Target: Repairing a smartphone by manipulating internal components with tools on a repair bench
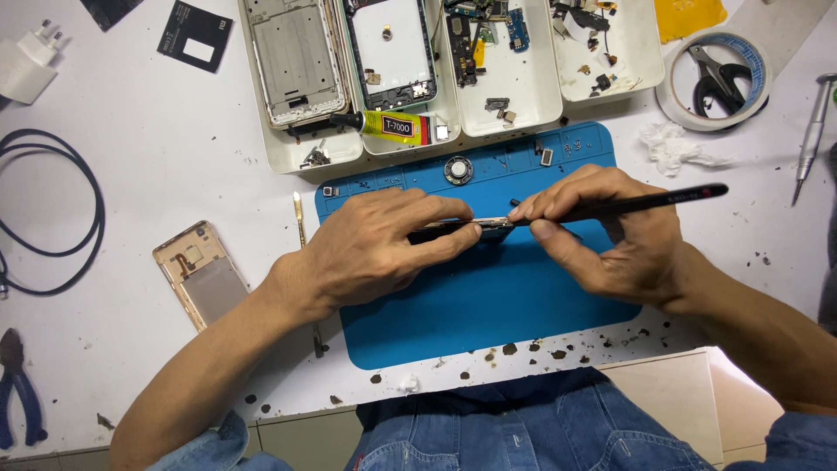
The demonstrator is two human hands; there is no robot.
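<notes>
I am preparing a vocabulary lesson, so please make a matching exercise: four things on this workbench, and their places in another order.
Things:
1. black scissors
2. white plug charger
3. blue-handled pliers
4. yellow glue tube

Places:
A. top left corner
B. inside the tape roll
C. across the white trays
D. bottom left edge

Pairs: 1-B, 2-A, 3-D, 4-C
</notes>
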